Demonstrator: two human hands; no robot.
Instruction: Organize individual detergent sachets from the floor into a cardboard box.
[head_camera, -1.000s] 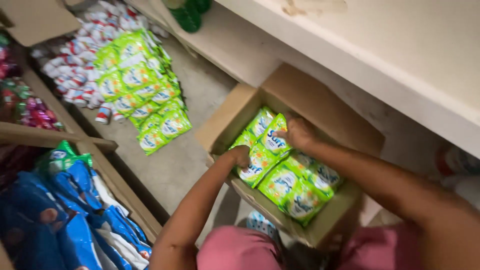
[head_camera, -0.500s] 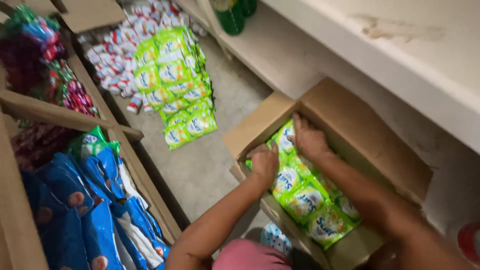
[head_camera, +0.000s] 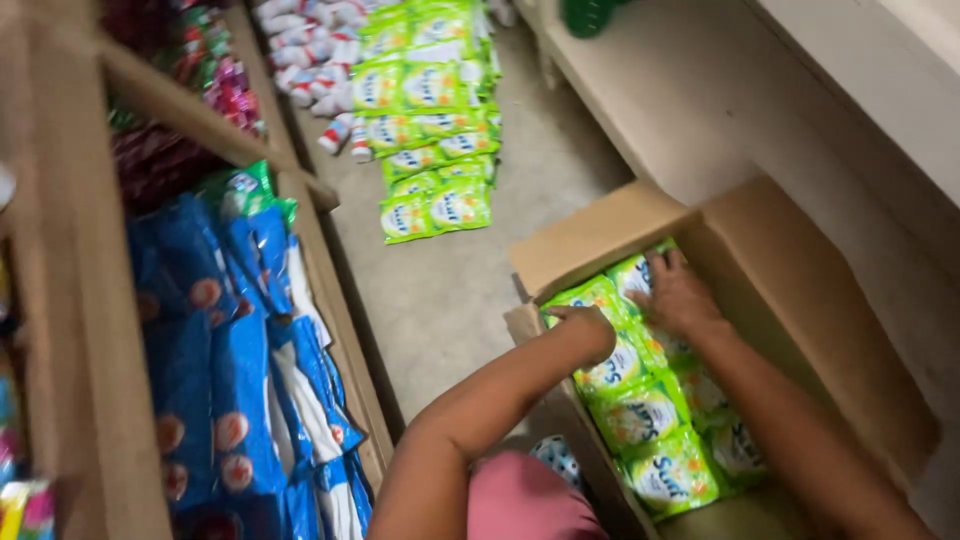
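Both hands are working inside the open cardboard box, which is sitting on the floor against the lower ledge of the pale shelving.

Left hand is curling over the near-left end of the green sachet strip; fingers are folding down onto the top sachets, looks like a clamp on the strip edge, though the fingertips are partly hidden. Right hand is lying flatter on the far end of the same strip, fingers spreading apart and pressing on the packs rather than closing round them.

Progress, judging from how things lie: a long run of green sachets is already laid out on the floor beside white-and-red sachets, so part of the stock appears to be out of the box. The box is holding at least two rows of green sachets, so a fair share seems left. Can't tell how deep the stack goes.

Orientation: the strip in the box is running with its long axis along the box length, from the far-left corner near the hands down toward the near-right corner. Sachets are lying flat, printed faces up. The floor strips are running roughly parallel, long axis pointing away from the person.

Blue packs are filling the wooden rack on the left, well apart from the hands.
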